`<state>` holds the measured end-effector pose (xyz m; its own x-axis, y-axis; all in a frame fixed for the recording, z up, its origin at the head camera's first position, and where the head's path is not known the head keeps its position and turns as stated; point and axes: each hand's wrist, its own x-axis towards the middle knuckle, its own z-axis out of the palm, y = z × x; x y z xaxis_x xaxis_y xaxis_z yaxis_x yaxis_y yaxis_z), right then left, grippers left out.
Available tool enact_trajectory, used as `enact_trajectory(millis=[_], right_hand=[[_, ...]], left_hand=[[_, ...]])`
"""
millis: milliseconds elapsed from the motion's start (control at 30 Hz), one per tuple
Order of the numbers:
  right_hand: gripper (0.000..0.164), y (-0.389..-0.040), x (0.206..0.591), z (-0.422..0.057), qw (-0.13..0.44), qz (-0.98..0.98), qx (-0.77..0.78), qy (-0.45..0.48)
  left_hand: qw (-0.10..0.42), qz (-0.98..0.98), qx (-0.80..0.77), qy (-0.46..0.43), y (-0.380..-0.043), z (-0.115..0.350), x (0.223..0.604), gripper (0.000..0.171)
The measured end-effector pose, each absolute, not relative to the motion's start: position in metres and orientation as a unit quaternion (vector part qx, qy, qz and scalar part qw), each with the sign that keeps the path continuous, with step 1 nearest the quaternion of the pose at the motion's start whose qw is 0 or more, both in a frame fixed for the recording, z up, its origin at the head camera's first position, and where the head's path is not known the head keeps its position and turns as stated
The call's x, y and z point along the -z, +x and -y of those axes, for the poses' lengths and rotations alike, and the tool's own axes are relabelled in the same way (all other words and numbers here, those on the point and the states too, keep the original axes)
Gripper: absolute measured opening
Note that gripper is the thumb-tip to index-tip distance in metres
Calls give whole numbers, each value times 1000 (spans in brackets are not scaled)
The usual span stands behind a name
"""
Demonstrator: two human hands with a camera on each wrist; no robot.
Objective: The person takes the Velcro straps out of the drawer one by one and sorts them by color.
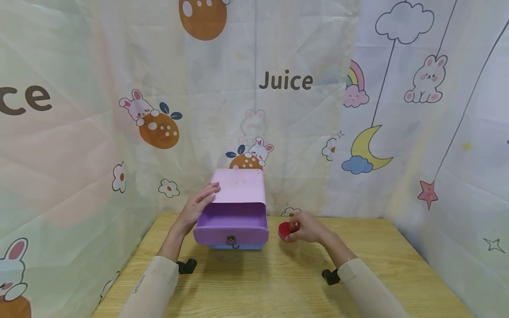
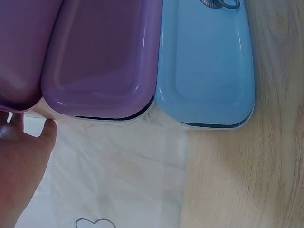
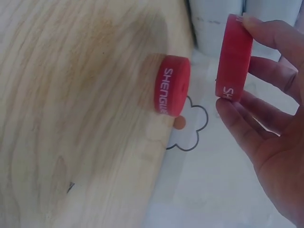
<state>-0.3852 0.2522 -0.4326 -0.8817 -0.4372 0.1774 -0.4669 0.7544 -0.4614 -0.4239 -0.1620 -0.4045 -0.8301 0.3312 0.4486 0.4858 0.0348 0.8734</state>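
A small drawer unit with a pink top (image 1: 238, 185) stands on the table, its purple drawer (image 1: 230, 235) pulled out. Below that is a blue drawer front (image 2: 206, 66). My left hand (image 1: 195, 210) rests on the unit's upper left side, fingers extended along it. My right hand (image 3: 278, 95) pinches a red tape roll (image 3: 234, 59) with white lettering between thumb and fingertips. A second red tape roll (image 3: 172, 85) sits on the table just beside it. In the head view, red (image 1: 284, 230) shows at the right fingertips, to the right of the drawer unit.
The wooden table (image 1: 270, 287) is walled in by printed fabric curtains (image 1: 294, 132) at the back and sides. A metal ring pull (image 1: 231, 240) hangs on the purple drawer's front. Black camera mounts (image 1: 330, 277) sit at both wrists.
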Motion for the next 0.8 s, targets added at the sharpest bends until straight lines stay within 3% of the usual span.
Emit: enact_trajectory(millis=[800], right_hand=[[31, -376, 462, -262, -65, 945, -240, 214]], left_hand=[[63, 716, 631, -292, -424, 162, 406, 45]])
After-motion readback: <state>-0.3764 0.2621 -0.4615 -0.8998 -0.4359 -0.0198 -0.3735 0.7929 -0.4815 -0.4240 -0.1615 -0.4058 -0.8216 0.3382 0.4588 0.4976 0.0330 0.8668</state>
